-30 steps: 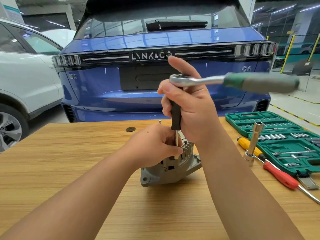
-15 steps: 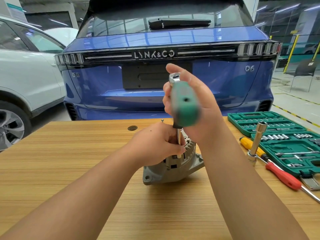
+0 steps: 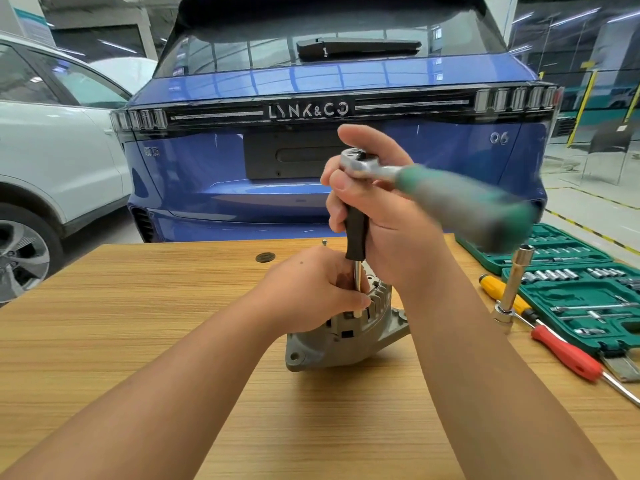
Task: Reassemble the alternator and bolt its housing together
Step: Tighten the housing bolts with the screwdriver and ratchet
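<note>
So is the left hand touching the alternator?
Touching. The head view shows the left hand wrapped over the top of the alternator, its fingers pinching the extension shaft there.

a grey cast-metal alternator [image 3: 346, 344] with dark slots sits under the left hand's fingers [image 3: 349, 299]. above those fingers rises a bright silver extension shaft [image 3: 356, 280] with a black sleeve [image 3: 356, 233], wrapped by the right hand's fingers [image 3: 341, 188]. over them a chrome ratchet with a green-and-grey handle [image 3: 460, 202] shows blurred. the light wooden table [image 3: 138, 323] is finely striped. right of the fingers lie a dark green plastic socket case [image 3: 571, 299], a yellow-handled screwdriver [image 3: 491, 287] and a red-handled screwdriver [image 3: 568, 355]. beyond the fingers stand a glossy blue car [image 3: 225, 174] and a white car [image 3: 52, 161].
</note>
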The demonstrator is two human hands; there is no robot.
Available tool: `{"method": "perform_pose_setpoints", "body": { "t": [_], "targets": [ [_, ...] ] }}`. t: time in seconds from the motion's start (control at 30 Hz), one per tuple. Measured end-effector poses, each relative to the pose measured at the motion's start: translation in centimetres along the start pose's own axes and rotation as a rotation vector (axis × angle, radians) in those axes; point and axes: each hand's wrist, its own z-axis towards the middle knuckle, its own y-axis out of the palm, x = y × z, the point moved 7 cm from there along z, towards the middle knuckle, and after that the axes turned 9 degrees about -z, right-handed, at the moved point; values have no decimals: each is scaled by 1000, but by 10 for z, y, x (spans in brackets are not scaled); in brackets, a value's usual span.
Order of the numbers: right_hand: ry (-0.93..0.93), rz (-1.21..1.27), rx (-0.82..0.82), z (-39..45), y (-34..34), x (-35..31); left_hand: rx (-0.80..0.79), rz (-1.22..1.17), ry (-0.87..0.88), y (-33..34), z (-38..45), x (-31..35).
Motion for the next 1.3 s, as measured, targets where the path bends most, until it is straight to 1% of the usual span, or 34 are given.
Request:
{"method": "perform_pose_setpoints", "body": {
  "t": [0.07, 0.17, 0.23, 0.3, 0.37, 0.43, 0.5, 0.53, 0.57, 0.63, 0.67, 0.7, 0.8, 0.9, 0.97, 1.07, 1.13, 1.2, 1.27, 1.3],
  "targets": [
    [36, 57, -20, 1, 0, 5, 5, 8, -3, 0, 0, -1],
    [102, 217, -135, 1, 2, 5, -4, -9, -1, 0, 1, 0],
    [151, 280, -143, 2, -1, 6, -14, -7, -2, 1, 0, 0],
    [203, 253, -70, 2, -5, 9, -15, -8, -4, 2, 0, 0],
    [253, 187, 86, 2, -10, 13, -6, -3, 0, 2, 1, 0],
    [236, -4, 275, -1, -21, 12, -6, 14, 12, 3, 2, 2],
    [215, -154, 375, -2, -28, 9, -11, 33, 17, 4, 2, 3],
    [219, -173, 376, -3, -29, 8, -11, 37, 16, 4, 2, 3],
    [233, -140, 338, -2, -27, 9, -9, 38, 13, 4, 2, 2],
    [251, 21, 207, -1, -19, 10, -5, 29, 2, 2, 3, 1],
    [229, 76, 141, 0, -14, 9, -6, 18, -2, 2, 3, 0],
    [178, 76, 94, 0, -11, 6, -10, 6, -4, 2, 2, 0],
    [18, -104, 59, -2, -2, -4, -15, -21, 3, 2, 0, 0],
    [1, -181, 62, -2, 3, -4, -14, -9, -2, 2, -1, 0],
    [28, -104, 28, -2, 4, -3, -9, -8, -1, 2, 0, -1],
    [97, 110, -79, -1, 8, -2, -5, -11, -12, 1, 0, -3],
    [163, 164, -91, 0, 7, 0, -5, -15, -9, 1, 1, -3],
    [250, 150, -49, 2, 4, 6, 0, -22, -3, 1, 1, -2],
    [291, 116, 67, 1, -3, 8, 7, -8, 5, 1, 1, 0],
    [266, 48, 143, 0, -8, 7, 9, 11, 10, 1, 1, 1]
  ]
}}
